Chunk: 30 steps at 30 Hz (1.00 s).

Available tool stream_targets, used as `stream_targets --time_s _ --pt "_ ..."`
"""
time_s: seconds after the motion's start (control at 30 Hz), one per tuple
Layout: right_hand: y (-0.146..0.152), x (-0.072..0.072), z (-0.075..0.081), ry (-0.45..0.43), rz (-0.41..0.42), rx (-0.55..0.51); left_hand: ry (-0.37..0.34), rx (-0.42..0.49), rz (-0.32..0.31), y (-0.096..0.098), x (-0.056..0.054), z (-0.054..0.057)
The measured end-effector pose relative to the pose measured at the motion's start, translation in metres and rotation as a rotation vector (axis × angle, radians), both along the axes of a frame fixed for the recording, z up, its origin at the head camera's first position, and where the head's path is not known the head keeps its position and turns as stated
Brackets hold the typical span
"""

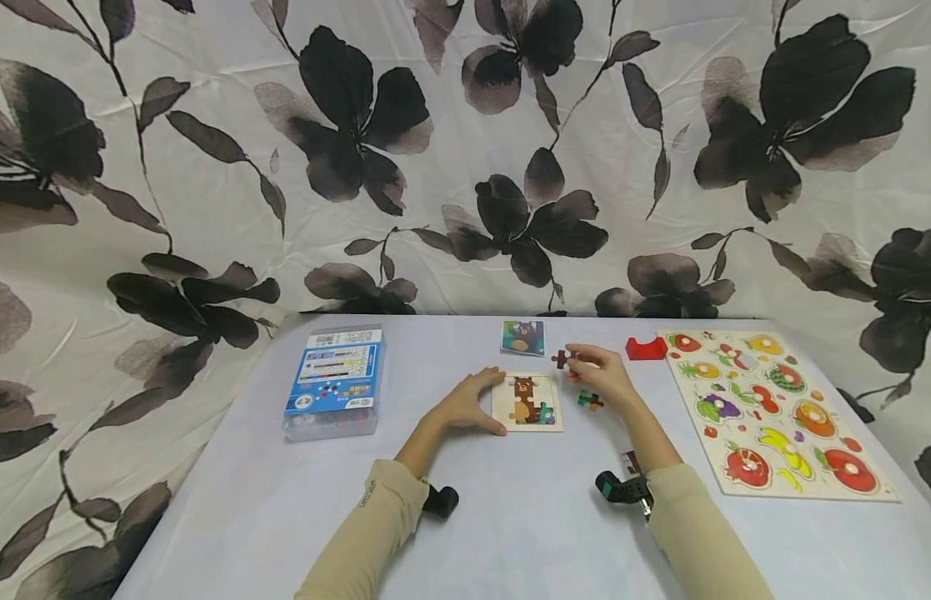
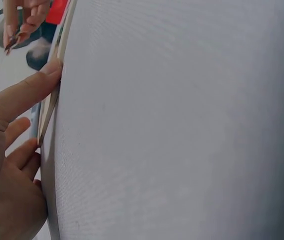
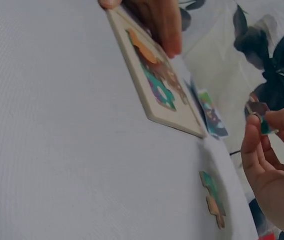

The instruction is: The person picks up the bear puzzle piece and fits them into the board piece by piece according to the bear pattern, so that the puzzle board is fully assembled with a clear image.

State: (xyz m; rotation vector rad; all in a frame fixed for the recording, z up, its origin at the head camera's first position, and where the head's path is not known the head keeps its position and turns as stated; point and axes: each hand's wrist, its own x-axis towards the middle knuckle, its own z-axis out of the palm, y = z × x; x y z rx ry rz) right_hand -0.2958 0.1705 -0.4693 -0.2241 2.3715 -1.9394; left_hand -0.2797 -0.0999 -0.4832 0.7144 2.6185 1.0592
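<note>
Right of the puzzle board [image 1: 558, 410], gripped by the left hand [image 1: 468, 403], a jigsaw piece [image 1: 561, 359] was pinched by the right hand [image 1: 603, 377].

left hand [image 1: 465, 404] parts thumb [image 2: 29, 91] from fingers [image 2: 23, 153]; right hand [image 1: 602, 377] pinches

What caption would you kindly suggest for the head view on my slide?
The left hand grips a partly filled puzzle board while the right hand pinches a loose piece.

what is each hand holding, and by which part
The right hand pinches a puzzle piece by one end; the left hand holds the puzzle board by its left side.
</note>
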Motion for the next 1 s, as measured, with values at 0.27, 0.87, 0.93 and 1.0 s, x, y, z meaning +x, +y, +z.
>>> stream_targets --time_s 0.27,0.87,0.93,1.0 --pt "-0.015 -0.009 -0.007 0.018 -0.042 0.096 0.0 -0.006 -0.002 -0.001 -0.005 -0.002" --pt "-0.03 -0.015 -0.015 -0.047 -0.068 0.092 -0.009 -0.01 0.005 -0.001 -0.004 -0.002" --pt "-0.03 -0.015 -0.013 -0.075 -0.078 0.019 -0.003 -0.018 0.006 -0.001 -0.005 -0.003" --pt "-0.03 -0.015 -0.011 -0.109 -0.095 -0.057 -0.005 -0.021 0.009 -0.001 -0.005 -0.003"
